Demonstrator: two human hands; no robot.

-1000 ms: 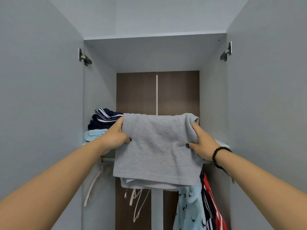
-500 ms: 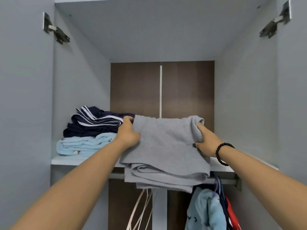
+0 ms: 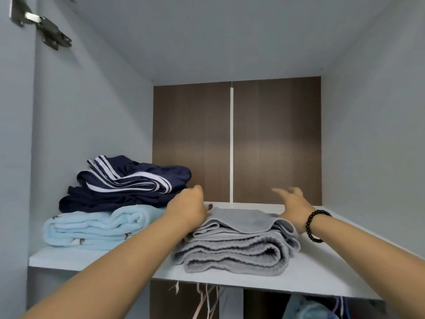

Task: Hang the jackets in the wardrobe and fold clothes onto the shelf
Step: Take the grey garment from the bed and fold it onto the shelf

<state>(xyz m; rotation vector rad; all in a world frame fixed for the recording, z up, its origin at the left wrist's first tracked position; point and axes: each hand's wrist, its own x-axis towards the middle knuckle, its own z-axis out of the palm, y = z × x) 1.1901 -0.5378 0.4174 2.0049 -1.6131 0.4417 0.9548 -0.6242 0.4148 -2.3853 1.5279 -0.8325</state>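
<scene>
Wardrobe shelf (image 3: 322, 270) carried a folded grey garment (image 3: 236, 247) near its front edge, light blue and navy striped folded clothes (image 3: 110, 203) stacked beside it, left hand (image 3: 187, 209) rested curled against the grey top fold, grip unclear, right hand (image 3: 293, 204) hovered with fingers spread, black bead bracelet (image 3: 316, 224) circled that wrist

I see a shelf (image 3: 322, 272) inside the wardrobe. A folded towel pile (image 3: 234, 247) lies on it, near the front and middle. Left of it sits a folded blanket (image 3: 92, 226), with striped clothes (image 3: 124, 180) stacked on top. My left hand (image 3: 187, 209) rests on the towel pile's left side. My right hand (image 3: 293, 203) is over its right side. Hangers (image 3: 207, 300) hang below the shelf.
</scene>
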